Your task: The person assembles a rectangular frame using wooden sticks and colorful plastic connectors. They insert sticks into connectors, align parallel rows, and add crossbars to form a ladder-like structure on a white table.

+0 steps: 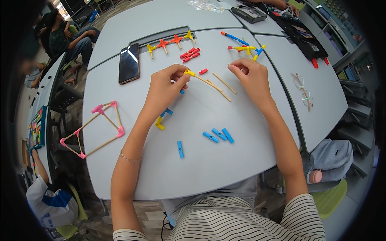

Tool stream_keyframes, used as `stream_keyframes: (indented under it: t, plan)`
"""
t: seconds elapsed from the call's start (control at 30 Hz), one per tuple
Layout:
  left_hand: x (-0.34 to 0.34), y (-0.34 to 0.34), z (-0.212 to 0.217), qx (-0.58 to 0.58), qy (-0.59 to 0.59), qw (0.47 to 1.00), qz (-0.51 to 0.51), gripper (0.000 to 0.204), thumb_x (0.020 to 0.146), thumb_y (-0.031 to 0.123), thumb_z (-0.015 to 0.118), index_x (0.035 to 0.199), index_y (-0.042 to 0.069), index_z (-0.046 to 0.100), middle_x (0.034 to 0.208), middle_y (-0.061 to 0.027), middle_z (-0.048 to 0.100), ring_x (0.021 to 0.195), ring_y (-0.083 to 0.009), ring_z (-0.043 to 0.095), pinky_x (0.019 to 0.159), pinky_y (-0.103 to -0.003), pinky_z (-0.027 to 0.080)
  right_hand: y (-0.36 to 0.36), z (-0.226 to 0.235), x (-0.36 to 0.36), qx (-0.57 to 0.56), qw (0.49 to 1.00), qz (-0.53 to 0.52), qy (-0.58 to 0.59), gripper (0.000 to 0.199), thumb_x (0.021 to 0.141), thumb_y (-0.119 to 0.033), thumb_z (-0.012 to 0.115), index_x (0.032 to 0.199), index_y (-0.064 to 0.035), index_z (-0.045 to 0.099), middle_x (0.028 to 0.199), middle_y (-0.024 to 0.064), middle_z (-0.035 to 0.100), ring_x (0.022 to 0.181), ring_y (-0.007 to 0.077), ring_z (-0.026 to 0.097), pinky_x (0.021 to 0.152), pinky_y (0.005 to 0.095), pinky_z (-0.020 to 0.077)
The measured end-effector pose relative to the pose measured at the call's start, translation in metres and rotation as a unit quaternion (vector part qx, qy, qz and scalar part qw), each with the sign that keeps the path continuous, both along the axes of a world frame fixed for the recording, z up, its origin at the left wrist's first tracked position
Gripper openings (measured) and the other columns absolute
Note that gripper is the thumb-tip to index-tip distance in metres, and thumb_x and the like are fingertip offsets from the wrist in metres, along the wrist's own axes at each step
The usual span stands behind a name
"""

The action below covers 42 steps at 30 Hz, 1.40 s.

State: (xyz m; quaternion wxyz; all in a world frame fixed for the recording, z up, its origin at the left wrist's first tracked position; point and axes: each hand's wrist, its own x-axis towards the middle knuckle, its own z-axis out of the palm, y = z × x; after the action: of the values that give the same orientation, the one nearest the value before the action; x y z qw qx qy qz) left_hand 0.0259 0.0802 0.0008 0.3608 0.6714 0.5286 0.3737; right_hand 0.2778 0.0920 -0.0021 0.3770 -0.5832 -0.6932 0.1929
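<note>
My left hand (168,85) pinches a yellow plastic connector (189,72) with a thin wooden stick (207,82) reaching out of it to the right. Over the table, the fingers of my right hand (251,78) are closed together; a tiny pale tip shows at them, too small to name. Between the hands lie a loose wooden stick (225,83) and a short red tube connector (203,71). Partly hidden by my left forearm are blue and yellow connectors (160,123). Several blue tubes (219,134) rest closer to me.
A pink-cornered stick frame (98,130) lies at the left, a phone (129,64) beyond it. Further back are yellow and orange connectors with sticks (163,44), red tubes (191,54) and a blue-yellow assembly (247,48). Eyeglasses (302,90) lie right; people sit left.
</note>
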Motion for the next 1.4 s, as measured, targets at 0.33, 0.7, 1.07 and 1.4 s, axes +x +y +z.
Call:
stream_keyframes:
  t: [0.33, 0.7, 1.07, 1.4]
  plan:
    - [-0.016, 0.008, -0.010, -0.138, -0.098, 0.982, -0.086, 0.038, 0.096, 0.018, 0.064, 0.129, -0.001, 0.063, 0.097, -0.0076, 0.071, 0.093, -0.0122, 0.065, 0.090, -0.026, 0.050, 0.005, -0.017, 0.008, 0.033, 0.978, -0.058, -0.196, 0.015, 0.086, -0.013, 0.073, 0.083, 0.0013, 0.071, 0.081, 0.0122, 0.069, 0.066, 0.0209, 0.065, 0.064, 0.0340, 0.0518]
    - [-0.031, 0.011, -0.025, -0.103, -0.129, 0.976, -0.141, 0.038, 0.100, 0.022, 0.062, 0.130, -0.002, 0.062, 0.097, -0.0046, 0.067, 0.091, -0.0104, 0.061, 0.085, -0.026, 0.050, -0.054, 0.013, -0.048, -0.119, 0.968, 0.213, 0.065, 0.021, 0.090, -0.017, 0.071, 0.099, 0.0018, 0.073, 0.084, 0.0130, 0.072, 0.070, 0.0175, 0.068, 0.065, 0.0291, 0.0530]
    - [-0.017, 0.002, -0.022, -0.123, -0.167, 0.970, -0.123, 0.033, 0.101, 0.020, 0.059, 0.129, 0.002, 0.063, 0.090, -0.0001, 0.062, 0.078, -0.0054, 0.054, 0.065, -0.020, 0.046, -0.058, 0.000, -0.063, -0.101, 0.978, 0.185, -0.002, 0.018, 0.090, -0.014, 0.069, 0.093, 0.0026, 0.074, 0.080, 0.0176, 0.072, 0.068, 0.0270, 0.070, 0.067, 0.0342, 0.0542]
    - [-0.008, 0.002, -0.030, -0.136, -0.231, 0.938, -0.217, 0.043, 0.107, 0.027, 0.044, 0.141, 0.002, 0.050, 0.135, -0.0131, 0.059, 0.122, -0.0200, 0.058, 0.107, -0.033, 0.044, -0.062, -0.023, -0.076, -0.017, 0.985, 0.170, 0.014, 0.016, 0.093, -0.009, 0.063, 0.083, 0.0042, 0.062, 0.079, 0.0205, 0.064, 0.070, 0.0371, 0.064, 0.064, 0.0434, 0.0486]
